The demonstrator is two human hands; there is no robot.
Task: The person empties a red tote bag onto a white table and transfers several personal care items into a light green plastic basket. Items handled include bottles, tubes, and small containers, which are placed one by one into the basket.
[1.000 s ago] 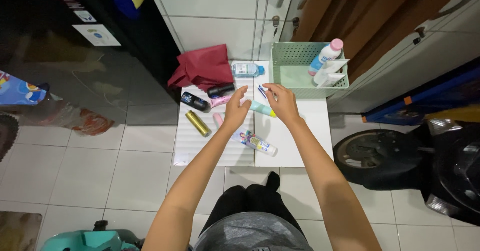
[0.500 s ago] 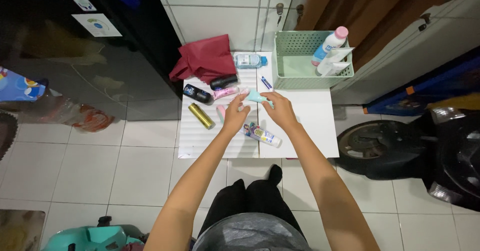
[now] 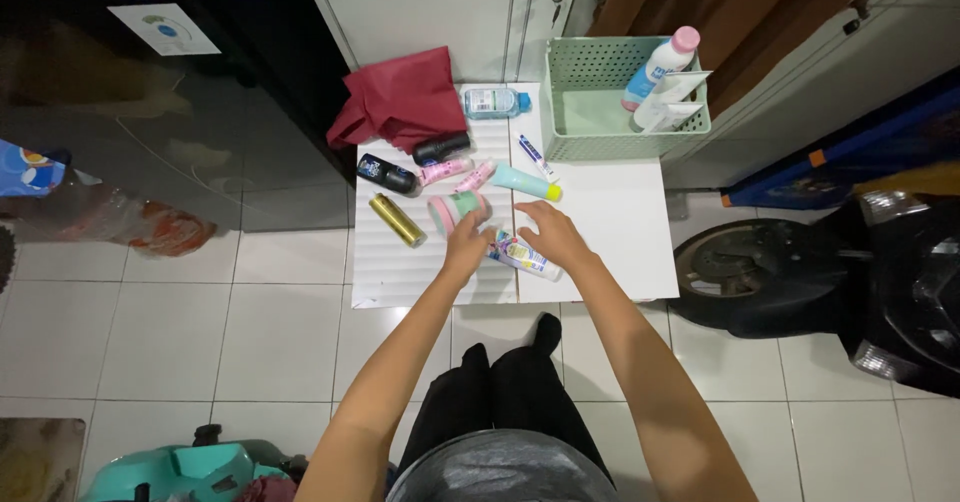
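1. Both hands have been drawn back toward the near edge of the desk point(image 3: 610, 262) since half a second ago; the teal tube point(image 3: 524, 181), then between the fingers, now lies released near the middle, toward the far edge.
2. Left hand point(image 3: 466, 239): fingers are half curled over the near rim of a pink-and-green round container point(image 3: 456, 207), touching it; no closed hold can be made out.
3. Right hand point(image 3: 552, 237): laid flat and loosely open on the end of a printed white tube point(image 3: 520, 256); whether it is pinched cannot be told.
4. Position relative to grip: the printed tube lies slantwise between the two hands, its left end just beside the left fingertips, its right end under the right palm, close to the near edge.
5. Risk, judged: the round container lies on its side, so a nudge from the left fingers could roll it into the gold cylinder point(image 3: 396, 219) or the small pink tube point(image 3: 477, 176).
6. Risk, judged: the printed tube sits near the edge and the seam between the panels; a sideways sweep could push it off onto the floor tiles point(image 3: 280, 332).
7. The green basket point(image 3: 580, 132) stands at the far right corner, well apart from both hands.
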